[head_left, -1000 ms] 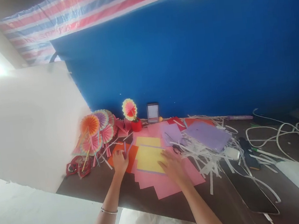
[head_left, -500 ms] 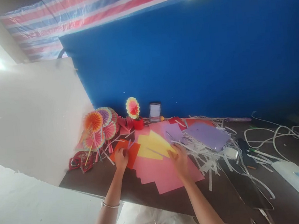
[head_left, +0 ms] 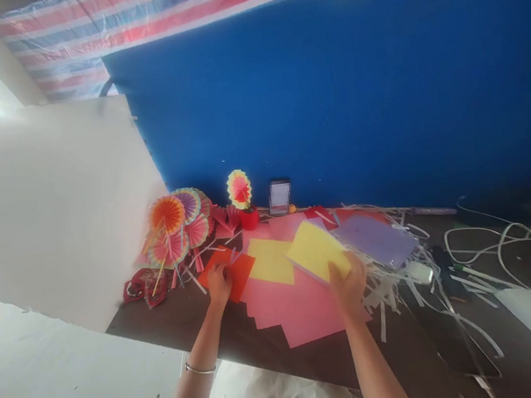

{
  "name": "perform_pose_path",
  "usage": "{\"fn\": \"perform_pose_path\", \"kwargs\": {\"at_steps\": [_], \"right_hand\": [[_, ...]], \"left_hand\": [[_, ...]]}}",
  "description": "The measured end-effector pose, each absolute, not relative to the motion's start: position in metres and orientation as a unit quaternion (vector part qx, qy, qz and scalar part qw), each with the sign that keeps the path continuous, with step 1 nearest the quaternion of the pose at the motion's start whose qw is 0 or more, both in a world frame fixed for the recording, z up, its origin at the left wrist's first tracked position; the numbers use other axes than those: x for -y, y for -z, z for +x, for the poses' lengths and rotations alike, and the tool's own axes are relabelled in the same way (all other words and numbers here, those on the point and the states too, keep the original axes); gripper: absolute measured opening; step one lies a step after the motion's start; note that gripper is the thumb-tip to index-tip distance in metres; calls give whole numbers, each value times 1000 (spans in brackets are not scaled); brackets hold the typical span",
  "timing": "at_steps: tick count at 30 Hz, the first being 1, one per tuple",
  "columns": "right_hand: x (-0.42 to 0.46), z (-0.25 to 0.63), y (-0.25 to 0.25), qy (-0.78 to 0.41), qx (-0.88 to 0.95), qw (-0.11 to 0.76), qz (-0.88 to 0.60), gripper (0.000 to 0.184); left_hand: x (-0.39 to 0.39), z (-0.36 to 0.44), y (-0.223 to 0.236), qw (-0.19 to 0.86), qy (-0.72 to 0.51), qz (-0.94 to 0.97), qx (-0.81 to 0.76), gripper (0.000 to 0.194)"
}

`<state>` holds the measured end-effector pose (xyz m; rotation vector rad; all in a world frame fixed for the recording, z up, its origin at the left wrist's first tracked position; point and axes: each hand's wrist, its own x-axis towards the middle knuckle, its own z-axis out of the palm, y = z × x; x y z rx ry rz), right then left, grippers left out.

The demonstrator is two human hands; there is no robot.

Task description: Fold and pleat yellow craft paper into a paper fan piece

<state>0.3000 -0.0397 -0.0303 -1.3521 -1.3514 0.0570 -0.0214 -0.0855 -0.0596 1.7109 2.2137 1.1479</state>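
My right hand [head_left: 352, 282] grips the lower right corner of a yellow sheet of paper [head_left: 317, 250], with a pale purple edge showing beneath it. A second yellow sheet [head_left: 270, 262] lies flat to its left, on fanned-out pink sheets [head_left: 288, 314]. Over at the left, my left hand [head_left: 220, 284] is closed, its fingers curled above orange-red paper [head_left: 242, 277]. What those fingers hold, if anything, is hidden. A thin purple strip lies just beyond them.
Folded paper rosettes [head_left: 166, 216] crowd the table's left end. Behind the sheets stand a red pot [head_left: 249, 218] with a rosette and a small upright device [head_left: 279, 197]. Rightward are a purple sheet [head_left: 375, 237], shredded white strips [head_left: 386, 294], a dark tablet-like slab [head_left: 454, 337] and cables [head_left: 505, 242].
My right hand has moved right with the yellow sheet, drawing it off the other yellow sheet and over the purple paper. My left hand has stayed by the orange-red paper.
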Motion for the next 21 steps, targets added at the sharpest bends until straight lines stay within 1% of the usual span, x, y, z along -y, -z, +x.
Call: {"fn": "perform_pose_path", "kwargs": {"at_steps": [6,10,13,17,19,21], "right_hand": [[36,310,39,-41,537,559,-630,43],[39,307,39,-37,559,561,-610,42],[41,299,38,-56,595,550,-583,39],[46,286,39,-97,675,505,-529,38],[49,282,40,-87,715,462,-517,37],[51,280,41,-53,738,417,-528,37]], "left_hand": [[85,-22,62,80,-403,562,-719,37],[85,-21,61,85,-420,569,-702,39],[85,-20,59,85,-426,574,-695,39],[86,-19,56,71,-446,556,-698,35],[87,-20,56,67,-460,545,-698,32],[87,-21,56,67,-475,530,-699,30]]}}
